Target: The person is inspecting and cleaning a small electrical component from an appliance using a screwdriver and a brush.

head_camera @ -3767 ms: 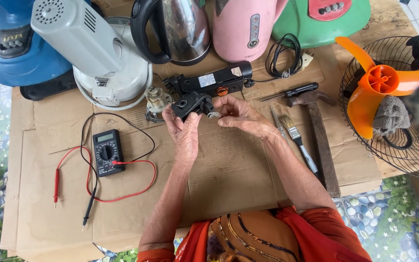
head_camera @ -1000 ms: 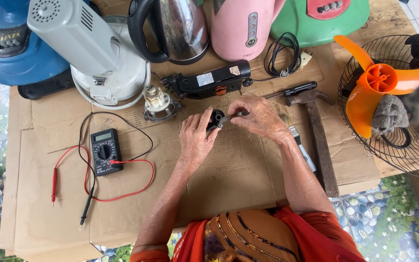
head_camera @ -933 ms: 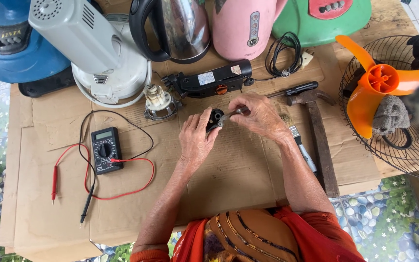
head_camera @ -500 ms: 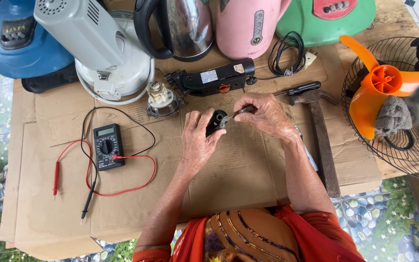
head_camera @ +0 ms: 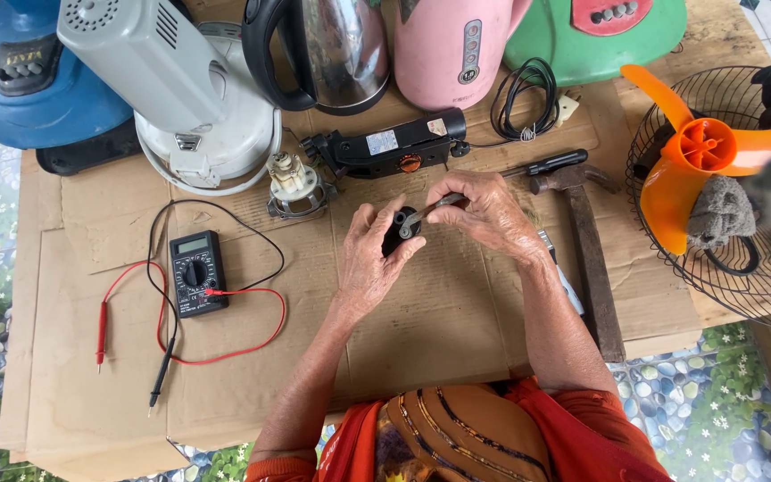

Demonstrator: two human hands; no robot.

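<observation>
Hands first: the left hand (head_camera: 369, 259) is wrapped around a small black round plastic part (head_camera: 398, 231), holding it up just above the cardboard-covered desk (head_camera: 457, 330). Right hand (head_camera: 488, 212) pinches a thin grey metal tool (head_camera: 423, 212) with its tip at the part's face. Looks like mid-job to me, the part is still out and nothing's back together. Just beyond sit a black oblong appliance handle (head_camera: 390, 150) and a small white motor piece (head_camera: 294, 178). Off left, a black multimeter (head_camera: 196, 272) with red and black leads lies untouched; a hammer (head_camera: 582, 241) rests to the right.
</observation>
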